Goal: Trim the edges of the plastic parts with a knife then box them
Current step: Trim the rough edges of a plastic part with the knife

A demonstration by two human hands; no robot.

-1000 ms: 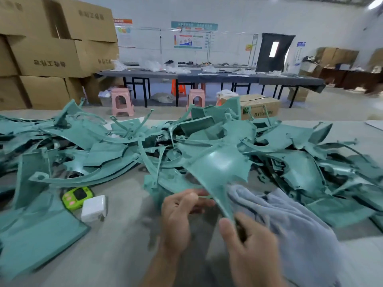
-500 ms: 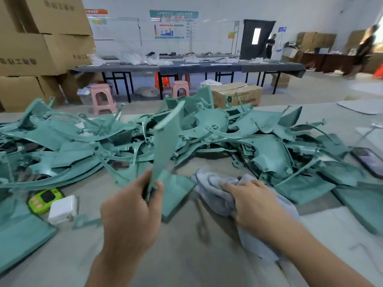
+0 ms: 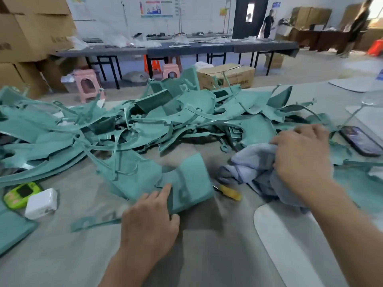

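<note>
Near the table (image 3: 207, 255)'s left edge: lime-green gadget (image 3: 20, 194) w/ a white charger block (image 3: 41, 203) right against its right side. Behind them a big pile of teal plastic parts (image 3: 145, 125) runs across the table's middle, from the left edge nearly to the right. Front centre, L hand (image 3: 149, 220) holds one teal part (image 3: 186, 183) by its near edge: index finger straight along the top, thumb at the edge below, other fingers too blurred to tell. The part lies on the table just in front of the pile. Just right of it a yellow-handled knife (image 3: 230, 192) lies on the table, apart from both hands, btwn the part and a grey-blue cloth (image 3: 252, 162). R hand (image 3: 302, 156) grips the cloth, fingers curled into its folds, at the pile's right end. Black phone (image 3: 360, 140) lies face up near the right edge. Cardboard box (image 3: 228, 76) stands on the floor beyond the far edge
</note>
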